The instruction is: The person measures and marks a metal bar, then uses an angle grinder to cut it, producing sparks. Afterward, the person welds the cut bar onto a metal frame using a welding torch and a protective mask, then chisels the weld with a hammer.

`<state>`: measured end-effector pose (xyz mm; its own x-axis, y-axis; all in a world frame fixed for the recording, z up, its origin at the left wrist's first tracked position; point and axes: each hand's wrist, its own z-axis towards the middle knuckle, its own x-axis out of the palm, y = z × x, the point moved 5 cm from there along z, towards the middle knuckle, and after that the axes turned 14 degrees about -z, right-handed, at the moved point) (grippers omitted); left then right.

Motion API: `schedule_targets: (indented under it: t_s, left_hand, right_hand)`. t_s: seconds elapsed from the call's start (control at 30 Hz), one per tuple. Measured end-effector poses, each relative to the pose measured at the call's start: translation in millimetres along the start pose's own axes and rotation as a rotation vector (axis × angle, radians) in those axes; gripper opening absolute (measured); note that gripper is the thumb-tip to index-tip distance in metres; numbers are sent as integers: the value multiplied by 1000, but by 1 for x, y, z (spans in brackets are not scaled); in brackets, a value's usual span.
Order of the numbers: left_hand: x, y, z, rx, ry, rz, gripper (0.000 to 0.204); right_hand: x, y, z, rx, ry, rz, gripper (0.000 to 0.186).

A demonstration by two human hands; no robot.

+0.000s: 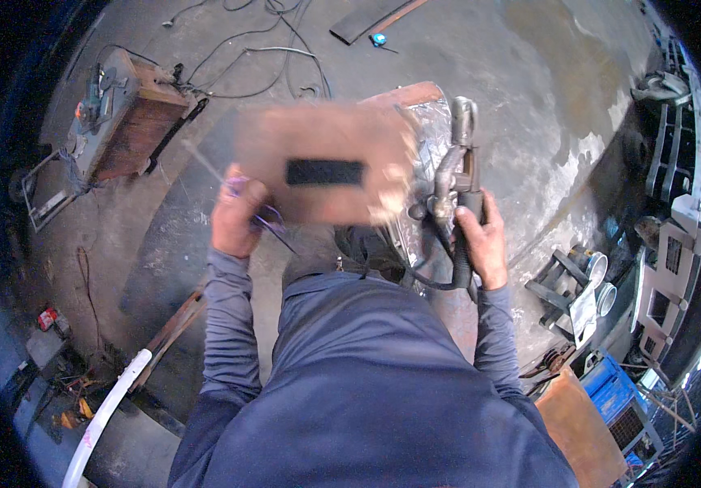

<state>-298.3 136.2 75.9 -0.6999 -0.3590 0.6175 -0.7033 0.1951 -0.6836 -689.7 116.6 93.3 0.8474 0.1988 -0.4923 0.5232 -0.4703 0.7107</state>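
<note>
A brown welding shield (326, 130) with a dark rectangular window is smeared by motion in front of me. At its lower left edge my left hand (236, 221) is closed on it. A thin rod (205, 163) and purple strands (269, 218) also show at that hand. My right hand (487, 248) is wrapped round a black ribbed handle (462, 256), with a black cable looping from its lower end. Beside this handle stands a bent metal pipe piece (445, 175); whether the two are joined I cannot tell. The shield hides part of the worn, silvery surface (428, 126) behind it.
A brown wooden-sided cart (139, 122) stands at the far left. Cables (285, 53) lie across the floor beyond, near a blue tape measure (378, 39). At right are a metal stand (558, 285), a blue crate (611, 390) and white panels. A white curved tube (110, 407) is near left.
</note>
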Motion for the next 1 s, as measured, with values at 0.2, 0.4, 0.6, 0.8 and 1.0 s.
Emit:
schedule_targets:
  t_s: [0.2, 0.4, 0.6, 0.8, 1.0]
  left_hand:
    - [-7, -40, 14, 430, -247, 102, 18]
    - [26, -42, 26, 413, -255, -144, 11]
    - [45, -35, 32, 376, -219, -163, 11]
    - [61, -38, 32, 405, -249, -176, 8]
    - [58, -38, 31, 393, -223, -178, 8]
  right_hand:
    - [25, -42, 19, 13, 91, 86, 60]
    - [39, -44, 28, 47, 84, 129, 62]
    - [47, -56, 39, 37, 68, 113, 62]
    - [50, -62, 41, 74, 47, 74, 65]
    - [51, -60, 42, 77, 43, 60, 67]
